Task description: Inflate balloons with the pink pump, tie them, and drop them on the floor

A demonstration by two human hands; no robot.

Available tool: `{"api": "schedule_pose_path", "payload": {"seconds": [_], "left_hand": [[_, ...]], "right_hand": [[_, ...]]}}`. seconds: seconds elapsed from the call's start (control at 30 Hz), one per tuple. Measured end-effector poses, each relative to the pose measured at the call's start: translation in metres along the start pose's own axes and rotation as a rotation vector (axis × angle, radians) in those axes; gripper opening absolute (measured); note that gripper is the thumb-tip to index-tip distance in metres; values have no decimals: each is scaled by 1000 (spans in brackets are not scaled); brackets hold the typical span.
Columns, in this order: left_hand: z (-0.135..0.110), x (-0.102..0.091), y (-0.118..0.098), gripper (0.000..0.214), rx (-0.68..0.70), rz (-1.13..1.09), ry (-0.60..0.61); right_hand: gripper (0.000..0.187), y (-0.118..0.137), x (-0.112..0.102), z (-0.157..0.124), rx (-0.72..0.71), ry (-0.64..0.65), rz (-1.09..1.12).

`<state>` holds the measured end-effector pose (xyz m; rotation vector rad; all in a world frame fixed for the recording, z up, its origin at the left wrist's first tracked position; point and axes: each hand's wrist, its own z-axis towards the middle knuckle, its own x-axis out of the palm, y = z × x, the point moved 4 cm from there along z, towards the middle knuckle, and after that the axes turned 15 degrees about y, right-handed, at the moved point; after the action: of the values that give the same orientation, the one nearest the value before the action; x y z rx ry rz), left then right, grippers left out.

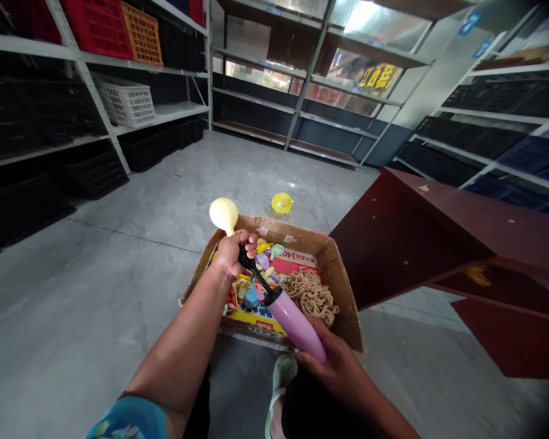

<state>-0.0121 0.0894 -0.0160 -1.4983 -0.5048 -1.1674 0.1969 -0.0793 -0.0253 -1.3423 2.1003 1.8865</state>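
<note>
Clenched, the left hand (pixel 232 251) pinches the pale yellow balloon (pixel 223 213) by its neck onto the black nozzle (pixel 255 269), over the cardboard box (pixel 343 286). Its rubber looks thin and soft, so it is best gripped at that neck. Right hand (pixel 338 372) wraps the pink pump (pixel 295 323), probably light, stiff plastic.

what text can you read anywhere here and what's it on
"140" on the red printed sheet inside the cardboard box, beside characters too blurred to read.
Yellow characters on the dark sign at the back: too blurred to read.
Blue wall signs: too small to read.
Pink pump and yellow balloon: no print seen.
</note>
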Motion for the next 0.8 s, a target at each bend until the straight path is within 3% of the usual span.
{"api": "schedule_pose_path", "payload": {"seconds": [0.17, 0.27, 0.5, 0.63, 0.8], "left_hand": [[-1, -3, -19, 23, 64, -19, 12], [0, -3, -19, 25, 69, -45, 5], [-1, 6, 5, 23, 18, -9, -34], [-1, 11, 11, 21, -7, 15, -26], [-3, 10, -1, 21, -15, 36, -6]], "right_hand": [[59, -26, -5, -32, 44, 11, -75], [57, -36, -1, -37, 58, -38, -115], [54, -9, 7, 8, -23, -176, -74], [50, 8, 9, 33, -60, -190, -42], [52, 9, 12, 23, -109, -102, 27]]}}
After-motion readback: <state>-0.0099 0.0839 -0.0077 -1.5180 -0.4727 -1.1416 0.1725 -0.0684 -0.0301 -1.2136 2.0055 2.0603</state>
